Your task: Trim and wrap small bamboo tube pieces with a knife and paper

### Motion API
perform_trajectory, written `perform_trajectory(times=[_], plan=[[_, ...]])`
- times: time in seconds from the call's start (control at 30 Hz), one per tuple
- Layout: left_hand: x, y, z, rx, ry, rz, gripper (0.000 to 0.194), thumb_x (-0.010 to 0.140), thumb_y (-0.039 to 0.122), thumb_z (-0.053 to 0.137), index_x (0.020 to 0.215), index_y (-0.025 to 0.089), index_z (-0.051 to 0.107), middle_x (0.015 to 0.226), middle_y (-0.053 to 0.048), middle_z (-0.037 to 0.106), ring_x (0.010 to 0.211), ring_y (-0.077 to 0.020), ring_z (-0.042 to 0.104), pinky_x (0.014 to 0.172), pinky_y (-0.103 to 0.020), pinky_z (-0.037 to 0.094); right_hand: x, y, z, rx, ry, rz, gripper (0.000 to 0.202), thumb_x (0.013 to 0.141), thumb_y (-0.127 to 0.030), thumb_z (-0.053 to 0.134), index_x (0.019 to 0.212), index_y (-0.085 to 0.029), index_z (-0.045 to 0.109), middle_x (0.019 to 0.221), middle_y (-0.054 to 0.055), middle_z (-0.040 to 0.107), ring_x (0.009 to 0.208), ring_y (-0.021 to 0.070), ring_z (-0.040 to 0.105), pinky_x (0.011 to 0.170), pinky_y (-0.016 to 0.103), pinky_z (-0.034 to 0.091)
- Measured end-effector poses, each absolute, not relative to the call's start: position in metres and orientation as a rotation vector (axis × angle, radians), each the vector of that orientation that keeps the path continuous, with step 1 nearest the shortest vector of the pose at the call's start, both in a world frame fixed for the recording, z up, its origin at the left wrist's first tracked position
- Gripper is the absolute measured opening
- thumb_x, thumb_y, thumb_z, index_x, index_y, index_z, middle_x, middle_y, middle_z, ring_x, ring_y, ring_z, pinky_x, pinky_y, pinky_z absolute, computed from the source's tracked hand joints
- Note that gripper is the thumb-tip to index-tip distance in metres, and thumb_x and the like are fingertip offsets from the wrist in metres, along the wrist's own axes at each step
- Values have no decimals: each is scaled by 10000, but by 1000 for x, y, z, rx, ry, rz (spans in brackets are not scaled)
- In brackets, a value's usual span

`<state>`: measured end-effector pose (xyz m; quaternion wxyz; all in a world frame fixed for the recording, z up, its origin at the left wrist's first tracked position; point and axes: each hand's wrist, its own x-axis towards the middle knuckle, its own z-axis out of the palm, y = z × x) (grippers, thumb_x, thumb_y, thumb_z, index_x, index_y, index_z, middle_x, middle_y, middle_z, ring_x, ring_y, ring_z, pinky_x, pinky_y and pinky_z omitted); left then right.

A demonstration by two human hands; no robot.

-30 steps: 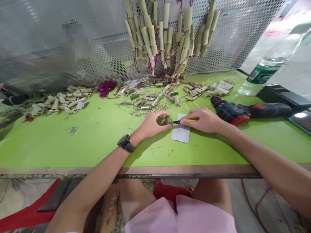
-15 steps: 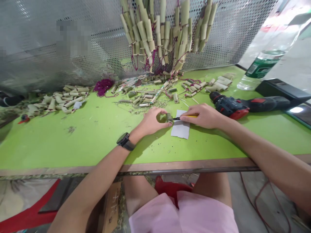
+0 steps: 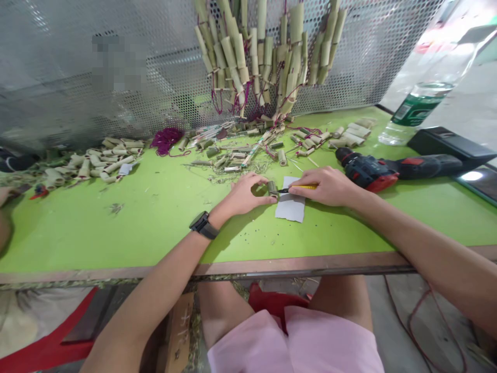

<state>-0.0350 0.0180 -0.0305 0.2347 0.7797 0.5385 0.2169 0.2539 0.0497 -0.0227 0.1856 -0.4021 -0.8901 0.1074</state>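
Note:
My left hand (image 3: 251, 190), with a black watch (image 3: 203, 225) on its wrist, pinches a short piece of bamboo tube (image 3: 273, 189) between thumb and fingers, just above the green table. From the other side, my right hand (image 3: 322, 186) grips a slim yellow tool with a black tip (image 3: 308, 186). Its dark tip touches or nearly touches the side of the tube; I cannot tell exactly what kind of tool it is. Beneath the tip and my right fingers lies a torn piece of white paper (image 3: 290, 210). Small dark specks are scattered on the table in front of it.
Behind my hands lie loose bamboo pieces (image 3: 236, 155) and purple string (image 3: 166, 140). Bamboo strings (image 3: 233, 57) hang on the mesh panel. At right are a drill (image 3: 365, 170) and a water bottle (image 3: 415, 109). A bamboo pile (image 3: 104, 158) and another person's arm (image 3: 3, 228) are at left.
Another person's arm has come in at the left edge. The whole view has shifted slightly; my hands hold nearly the same pose around the tube and tool.

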Motion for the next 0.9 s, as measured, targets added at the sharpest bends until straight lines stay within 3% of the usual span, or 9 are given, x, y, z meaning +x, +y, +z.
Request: perform_trajectory(times=[0.17, 0.3, 0.63, 0.9], plan=[[-37, 17, -31, 2096, 1447, 601, 581, 816, 611, 922, 1264, 280, 757, 1291, -103, 672, 1199, -356, 649, 1054, -556, 527, 264, 57, -23, -1271, -2339, 99, 460, 1017, -654, 641, 1004, -301, 936, 968, 68, 862, 759, 236, 711, 575, 332, 393], [-37, 15, -31, 2114, 1411, 623, 571, 832, 629, 895, 1261, 282, 748, 1245, -93, 688, 1153, -341, 649, 1029, -554, 528, 262, 54, -19, -1161, -2229, 291, 450, 1035, -593, 630, 999, -260, 929, 938, 79, 866, 750, 231, 730, 642, 339, 486], [-33, 14, -27, 2162, 1505, 567, 520, 860, 658, 846, 1211, 288, 744, 1186, -86, 677, 1153, -352, 641, 1057, -564, 497, 255, 49, -19, -1035, -2524, 463, 368, 1034, -551, 655, 1059, -316, 936, 919, 41, 862, 748, 195, 745, 702, 307, 507], [-39, 18, -32, 2138, 1440, 600, 555, 838, 646, 889, 1242, 291, 751, 1250, -93, 676, 1208, -361, 653, 1087, -584, 510, 260, 53, -21, -1161, -2480, 156, 441, 1039, -619, 620, 1014, -313, 936, 985, 55, 844, 749, 198, 702, 605, 310, 410]])
